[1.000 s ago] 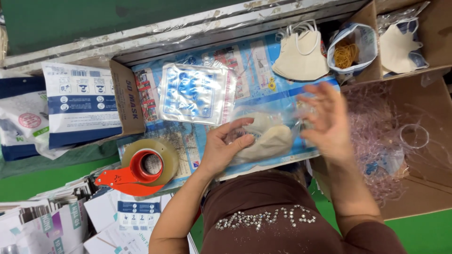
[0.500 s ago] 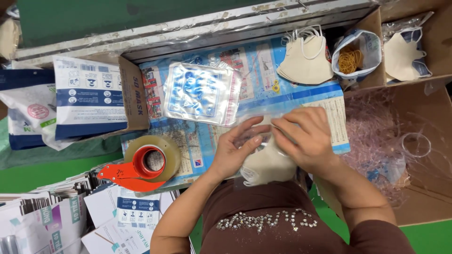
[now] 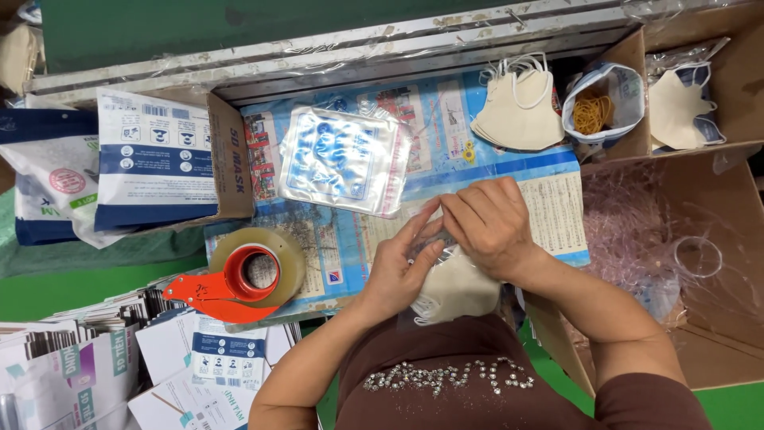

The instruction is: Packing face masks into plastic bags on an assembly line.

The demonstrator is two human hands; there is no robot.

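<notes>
Far left: white-and-blue mask box [image 3: 155,159]. Next: tape dispenser [image 3: 239,279], red handle, on printed sheet [image 3: 557,207]. Centre: stack of clear pouches [image 3: 342,159]. Left hand [image 3: 402,267] and right hand [image 3: 489,227] pinched together on clear bag of masks [image 3: 454,291] at near table edge. Upper right: loose cream masks [image 3: 517,111].

Bagged masks [image 3: 454,291] half hidden under right hand [image 3: 489,227]; bag opening unclear.

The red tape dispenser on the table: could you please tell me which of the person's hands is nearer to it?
Left. The left hand is just to the right of the tape dispenser, with a gap between them; the right hand lies farther right, beyond the left.
</notes>
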